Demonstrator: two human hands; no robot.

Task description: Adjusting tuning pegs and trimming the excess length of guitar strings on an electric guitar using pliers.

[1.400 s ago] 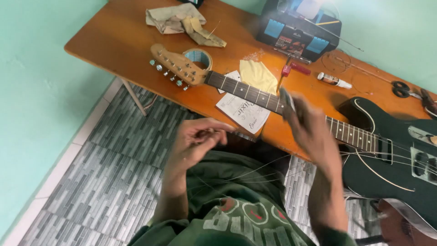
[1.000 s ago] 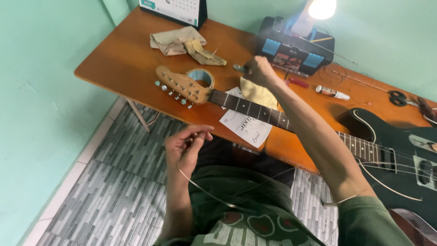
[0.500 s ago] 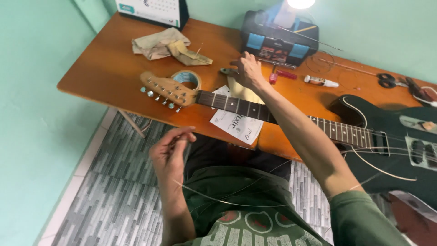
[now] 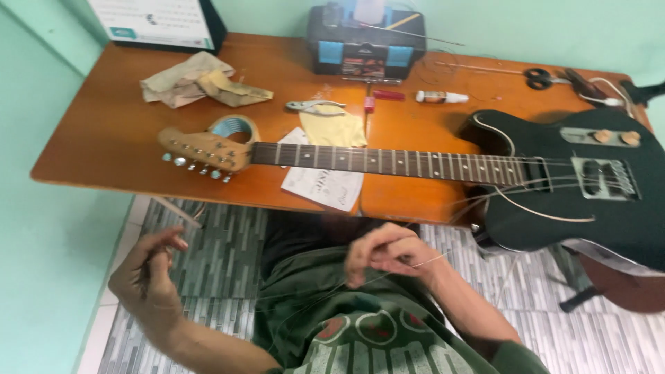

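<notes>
Right hand (image 4: 388, 255) withdrew from table to lap, pinching thin steel guitar string (image 4: 325, 289); left hand (image 4: 149, 277) gripped its other end. Dark-green electric guitar (image 4: 568, 183) lay beyond both hands. Restringing step; threading needed next.

An orange wooden table (image 4: 104, 149) bears a dark electric guitar (image 4: 554, 187) along its near edge, crumpled cloth (image 4: 197, 79) toward the far left corner, and a toolbox (image 4: 365, 48) at the far edge.
</notes>
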